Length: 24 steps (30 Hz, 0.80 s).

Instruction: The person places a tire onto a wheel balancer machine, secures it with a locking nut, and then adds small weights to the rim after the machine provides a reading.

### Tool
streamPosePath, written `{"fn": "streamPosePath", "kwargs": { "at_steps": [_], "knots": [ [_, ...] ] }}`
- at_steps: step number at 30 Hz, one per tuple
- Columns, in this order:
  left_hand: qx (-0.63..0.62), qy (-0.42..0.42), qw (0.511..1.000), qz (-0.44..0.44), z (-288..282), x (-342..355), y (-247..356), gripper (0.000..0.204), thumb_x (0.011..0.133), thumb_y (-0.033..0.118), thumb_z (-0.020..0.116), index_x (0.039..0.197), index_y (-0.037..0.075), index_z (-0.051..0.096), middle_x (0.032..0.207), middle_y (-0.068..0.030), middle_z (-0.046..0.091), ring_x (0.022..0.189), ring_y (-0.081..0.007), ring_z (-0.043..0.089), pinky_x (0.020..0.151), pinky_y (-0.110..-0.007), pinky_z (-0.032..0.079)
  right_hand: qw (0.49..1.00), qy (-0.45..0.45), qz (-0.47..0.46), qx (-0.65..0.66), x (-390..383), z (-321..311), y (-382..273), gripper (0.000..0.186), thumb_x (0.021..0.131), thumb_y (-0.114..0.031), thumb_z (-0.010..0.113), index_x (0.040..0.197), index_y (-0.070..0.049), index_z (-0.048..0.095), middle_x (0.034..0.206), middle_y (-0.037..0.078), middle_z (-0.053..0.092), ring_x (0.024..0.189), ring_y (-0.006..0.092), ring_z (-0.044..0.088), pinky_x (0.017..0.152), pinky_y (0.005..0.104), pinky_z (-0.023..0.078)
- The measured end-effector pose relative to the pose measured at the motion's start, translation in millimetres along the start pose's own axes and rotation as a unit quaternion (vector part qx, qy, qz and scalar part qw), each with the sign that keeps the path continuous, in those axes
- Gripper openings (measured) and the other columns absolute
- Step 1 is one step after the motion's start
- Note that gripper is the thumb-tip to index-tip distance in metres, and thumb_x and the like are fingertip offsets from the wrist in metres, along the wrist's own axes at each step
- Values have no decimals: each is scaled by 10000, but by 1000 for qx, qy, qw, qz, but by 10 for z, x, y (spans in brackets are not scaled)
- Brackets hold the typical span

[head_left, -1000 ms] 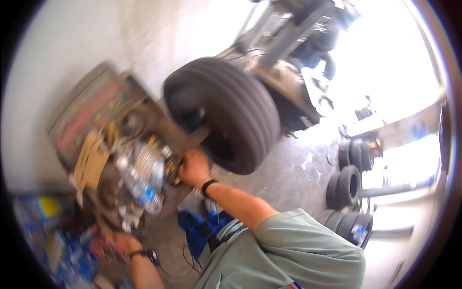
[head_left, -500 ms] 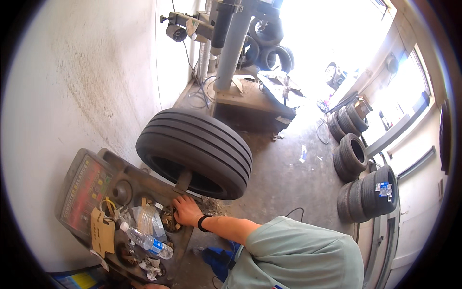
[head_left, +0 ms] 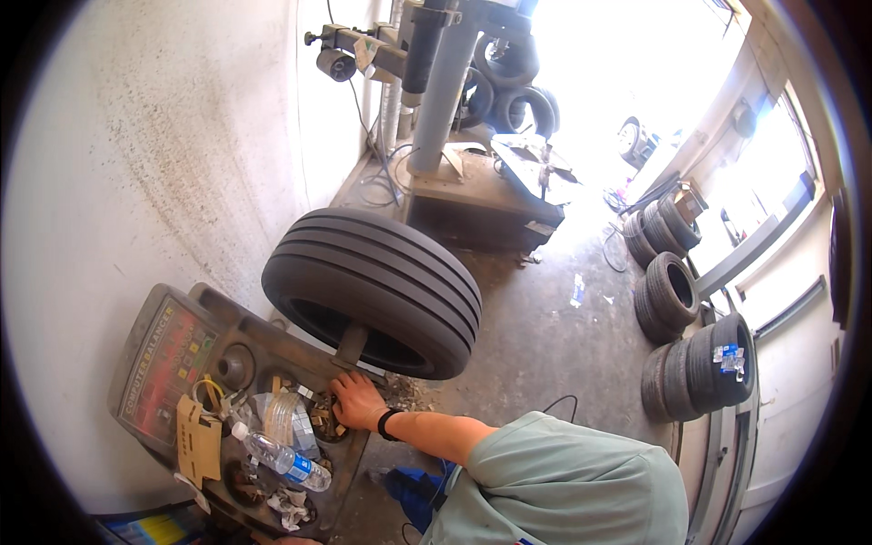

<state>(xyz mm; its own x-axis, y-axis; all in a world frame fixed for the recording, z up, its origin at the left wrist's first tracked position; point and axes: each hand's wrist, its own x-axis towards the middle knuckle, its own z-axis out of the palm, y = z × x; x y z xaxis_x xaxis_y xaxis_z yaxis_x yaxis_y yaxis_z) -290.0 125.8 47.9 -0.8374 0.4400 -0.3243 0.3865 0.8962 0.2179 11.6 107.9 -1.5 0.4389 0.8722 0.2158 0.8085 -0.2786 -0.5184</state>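
My right hand [head_left: 358, 401] rests on the tray edge of a wheel balancer [head_left: 289, 342], palm down with fingers stretched out, close to the shaft. A black band circles its wrist. Mounted on that shaft [head_left: 352, 343] is a large tire [head_left: 381, 282] with a grooved tread. Beside my fingers lies a tray pocket of small metal weights [head_left: 325, 420]. A clear water bottle [head_left: 283, 457] with a blue label lies across the tray. Only a sliver of my left hand [head_left: 298, 541] shows at the lower edge; its fingers are hidden.
Torn cardboard [head_left: 196, 438] and crumpled paper [head_left: 289, 509] lie on the balancer. A tire changing machine [head_left: 486, 204] stands beyond the tire. Stacked tires [head_left: 699, 368] line the right side. A black cable [head_left: 563, 400] curls on the floor [head_left: 545, 336]. The white wall [head_left: 209, 163] is at left.
The view has shifted slightly. My right hand stays on the tray edge, and the tire keeps its place on the shaft. Less of my left hand shows at the lower edge.
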Motion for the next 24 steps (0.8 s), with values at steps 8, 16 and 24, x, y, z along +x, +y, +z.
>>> {"fn": "streamPosePath", "kwargs": {
  "at_steps": [8,16,24],
  "knots": [
    [10,11,1000,1,-29,19,-19,567,975,432,347,1410,72,401,1258,-202,597,1215,-333,537,996,-451,427,1000,4,0,-4,0,-12,-26,246,739,-161,594,977,-106,561,1004,133,547,1008,349,523,880,471,439],
    [27,21,999,3,-48,44,-67,560,979,427,330,1409,77,412,1277,-204,583,1221,-340,532,1005,-460,416,1000,-8,0,-23,4,4,-18,284,742,-171,599,1009,-90,549,1023,143,542,1027,354,519,890,474,438],
    [40,31,999,10,-56,103,-121,555,983,423,313,1408,83,423,1296,-206,569,1226,-348,526,1013,-469,406,998,-55,18,-23,20,-53,-47,318,770,-187,586,1064,-71,549,1082,150,547,1086,354,510,934,473,419]
  ]
}}
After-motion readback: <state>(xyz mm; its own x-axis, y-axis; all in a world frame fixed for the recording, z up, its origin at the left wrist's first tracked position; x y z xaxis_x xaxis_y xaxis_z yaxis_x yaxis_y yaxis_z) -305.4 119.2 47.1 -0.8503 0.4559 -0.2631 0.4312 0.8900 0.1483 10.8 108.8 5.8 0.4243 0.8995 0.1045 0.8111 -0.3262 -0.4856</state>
